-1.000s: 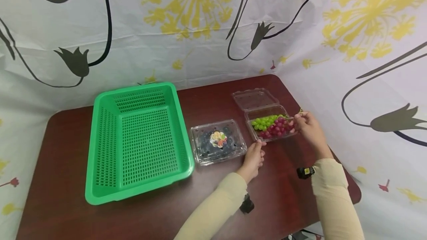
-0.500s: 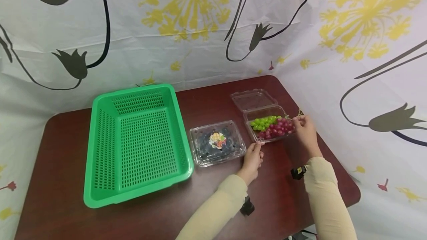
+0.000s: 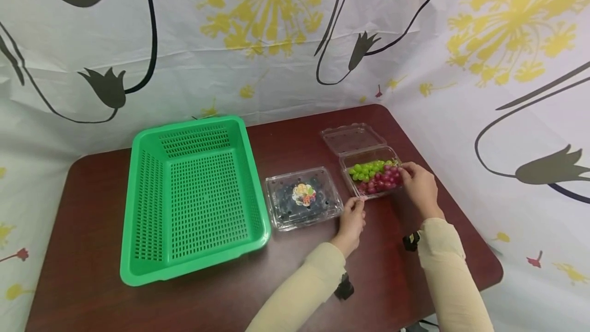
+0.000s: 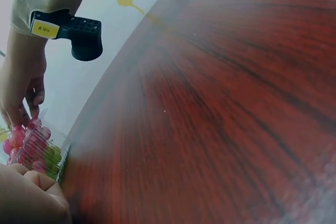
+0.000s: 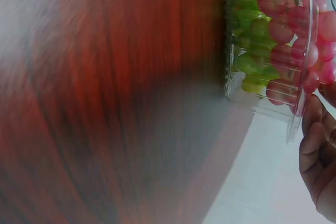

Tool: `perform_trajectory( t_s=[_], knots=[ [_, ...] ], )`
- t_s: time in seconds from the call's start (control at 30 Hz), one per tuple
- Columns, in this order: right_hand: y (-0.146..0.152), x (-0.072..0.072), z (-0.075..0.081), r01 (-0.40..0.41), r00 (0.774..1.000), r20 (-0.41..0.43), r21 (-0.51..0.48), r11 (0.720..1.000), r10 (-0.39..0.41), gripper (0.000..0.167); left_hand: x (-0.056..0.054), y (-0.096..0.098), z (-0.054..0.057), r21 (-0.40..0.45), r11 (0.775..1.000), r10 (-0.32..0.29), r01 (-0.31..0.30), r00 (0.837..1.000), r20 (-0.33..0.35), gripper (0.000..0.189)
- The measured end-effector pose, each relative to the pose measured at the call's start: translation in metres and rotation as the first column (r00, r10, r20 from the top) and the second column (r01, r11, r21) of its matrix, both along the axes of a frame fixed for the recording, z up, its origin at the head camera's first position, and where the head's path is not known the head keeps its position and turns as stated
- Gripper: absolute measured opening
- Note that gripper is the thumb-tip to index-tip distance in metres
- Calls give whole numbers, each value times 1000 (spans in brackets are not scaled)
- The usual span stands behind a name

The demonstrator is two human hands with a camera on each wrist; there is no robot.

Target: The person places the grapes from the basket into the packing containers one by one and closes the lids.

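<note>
A clear plastic clamshell container [image 3: 366, 154] lies with its lid folded back on the table's right side. Green grapes [image 3: 369, 169] fill the far part of it, and red grapes [image 3: 383, 178] lie in front of them. My left hand [image 3: 351, 222] pinches the container's near left corner. At the right end, my right hand [image 3: 420, 187] reaches over the rim with curled fingers on the red grapes; the exact contact is partly hidden. In the right wrist view, some red grapes [image 5: 327, 26] bulge above the rim, beside my right fingers [image 5: 313, 148].
A closed clear container [image 3: 281, 209] of dark round fruit, with a round fruit sticker, stands left of the grapes. Further left is a large green perforated basket [image 3: 265, 229]. Both are on the dark red table [image 3: 295, 281]. Patterned white cloth [image 3: 295, 91] hangs behind and to the right.
My right hand pinched a stem at the container's right end half a second ago; now it has come lower and closer over the red grapes. My left hand stays at the corner.
</note>
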State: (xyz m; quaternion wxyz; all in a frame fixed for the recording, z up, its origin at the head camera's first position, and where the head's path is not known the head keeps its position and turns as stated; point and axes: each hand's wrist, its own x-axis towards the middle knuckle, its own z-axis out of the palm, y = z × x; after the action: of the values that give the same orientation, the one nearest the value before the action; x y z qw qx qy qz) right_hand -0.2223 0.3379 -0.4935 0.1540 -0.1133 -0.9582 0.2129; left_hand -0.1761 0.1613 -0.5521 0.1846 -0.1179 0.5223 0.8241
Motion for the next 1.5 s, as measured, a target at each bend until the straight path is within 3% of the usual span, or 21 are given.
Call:
perform_trajectory(
  t_s=[0.27,0.5,0.63,1.03,1.5],
  knots=[
    [-7,5,6,-88,996,22,182,979,86,21,-1,0,0,2,1000,-5,5,1000,-6,25],
    [-19,9,15,-218,964,213,281,934,161,36,2,-2,-2,-3,999,-42,42,999,-4,25],
    [-26,8,21,-258,947,276,340,904,167,38,1,-3,-2,5,999,-41,41,999,-10,24],
    [-33,4,28,-333,920,333,394,857,205,38,-4,-4,-1,-6,1000,-31,31,999,-7,23],
    [-43,-3,30,-303,910,395,422,854,128,32,-2,-1,-2,4,999,-40,40,999,7,24]
  ],
)
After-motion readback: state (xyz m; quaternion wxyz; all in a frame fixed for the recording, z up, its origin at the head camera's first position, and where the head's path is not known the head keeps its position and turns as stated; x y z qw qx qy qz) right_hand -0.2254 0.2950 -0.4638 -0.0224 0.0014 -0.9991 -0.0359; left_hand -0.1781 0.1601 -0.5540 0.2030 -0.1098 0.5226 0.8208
